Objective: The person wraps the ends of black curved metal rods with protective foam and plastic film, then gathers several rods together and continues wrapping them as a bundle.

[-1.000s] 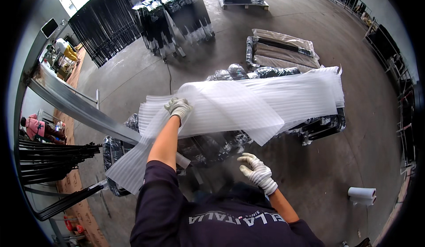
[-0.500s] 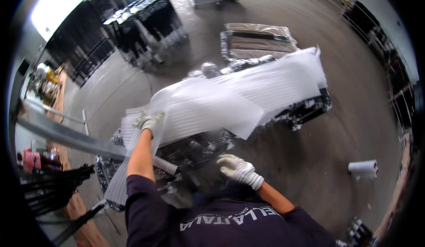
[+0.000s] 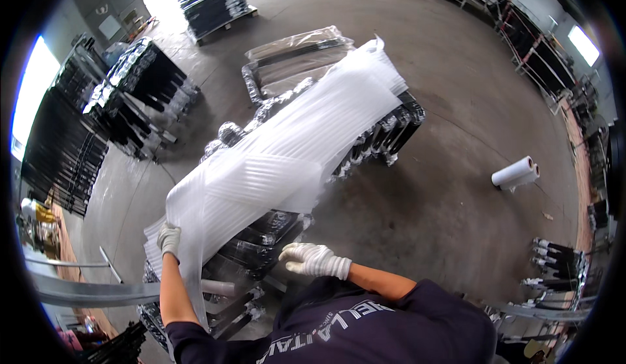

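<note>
While the left hand (image 3: 169, 239), in a white knit glove, pinches the near edge of a long white foam sheet (image 3: 287, 155), the right hand (image 3: 306, 260), gloved the same way, lies loosely curled and grasping nothing, just beside the sheet's lower edge. From the left hand's grip the sheet runs up and away to the right, draped over a long stack of black metal parts wrapped in clear film (image 3: 378, 136), which it covers for most of its length; a second layer of the same foam folds across it just above that hand. Below the left hand a strip of the sheet hangs down past the forearm. Directly ahead of the right hand, dark wrapped bundles of the stack show under the foam. Far to the right of the right hand, a white roll (image 3: 515, 172) lies on the concrete floor (image 3: 456, 71), well apart from the stack. Beyond the far end of the sheet sits another film-wrapped bundle (image 3: 300, 48), and farther off a pallet of black parts (image 3: 215, 5).
</note>
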The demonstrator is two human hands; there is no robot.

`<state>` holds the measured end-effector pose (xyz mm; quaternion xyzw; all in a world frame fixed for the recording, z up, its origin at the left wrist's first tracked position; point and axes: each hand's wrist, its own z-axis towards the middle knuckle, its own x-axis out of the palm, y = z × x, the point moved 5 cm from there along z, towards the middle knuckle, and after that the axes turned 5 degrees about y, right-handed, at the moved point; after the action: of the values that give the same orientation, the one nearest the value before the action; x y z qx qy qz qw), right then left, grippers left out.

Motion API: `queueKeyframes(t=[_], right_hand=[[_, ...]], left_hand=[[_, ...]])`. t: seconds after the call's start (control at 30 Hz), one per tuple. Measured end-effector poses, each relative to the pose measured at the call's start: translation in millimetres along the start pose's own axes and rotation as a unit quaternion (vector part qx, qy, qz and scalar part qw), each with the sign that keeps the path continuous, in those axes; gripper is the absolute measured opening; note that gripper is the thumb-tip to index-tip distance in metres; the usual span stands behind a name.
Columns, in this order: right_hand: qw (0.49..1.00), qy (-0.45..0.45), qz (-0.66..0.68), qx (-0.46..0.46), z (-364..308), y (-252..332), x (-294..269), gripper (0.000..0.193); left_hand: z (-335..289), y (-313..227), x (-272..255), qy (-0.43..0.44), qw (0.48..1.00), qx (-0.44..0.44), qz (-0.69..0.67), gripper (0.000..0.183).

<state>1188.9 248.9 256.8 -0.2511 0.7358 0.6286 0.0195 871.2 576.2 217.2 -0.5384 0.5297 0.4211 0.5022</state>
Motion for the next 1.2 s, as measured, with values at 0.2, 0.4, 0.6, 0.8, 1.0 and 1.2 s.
queueKeyframes(t=[0.2, 0.4, 0.6, 0.8, 1.0, 1.2], right_hand=[[0.999, 0.013, 0.03, 0.04, -5, 8, -10, 0.029], [0.973, -0.19, -0.002, -0.129, -14, 57, -40, 0.045], [0.925, -0.111, -0.118, -0.344, -27, 151, -44, 0.081], [0.923, 0.063, -0.174, -0.339, -17, 146, -39, 0.058], [0.918, 0.025, -0.179, -0.353, -18, 142, -54, 0.019], [0.934, -0.106, -0.216, -0.265, -40, 123, -88, 0.019]], left_hand=[[-15, -30, -54, 0.012, 0.988, 0.071, -0.136, 0.022], [-164, -174, -153, 0.062, 0.934, 0.351, 0.019, 0.013], [-277, -225, -157, 0.165, 0.773, 0.611, -0.027, 0.015], [-301, -253, -204, 0.284, 0.811, 0.505, 0.076, 0.026], [-270, -209, -171, 0.254, 0.83, 0.497, -0.023, 0.029], [-279, -187, -152, 0.5, 0.759, 0.412, -0.065, 0.02]])
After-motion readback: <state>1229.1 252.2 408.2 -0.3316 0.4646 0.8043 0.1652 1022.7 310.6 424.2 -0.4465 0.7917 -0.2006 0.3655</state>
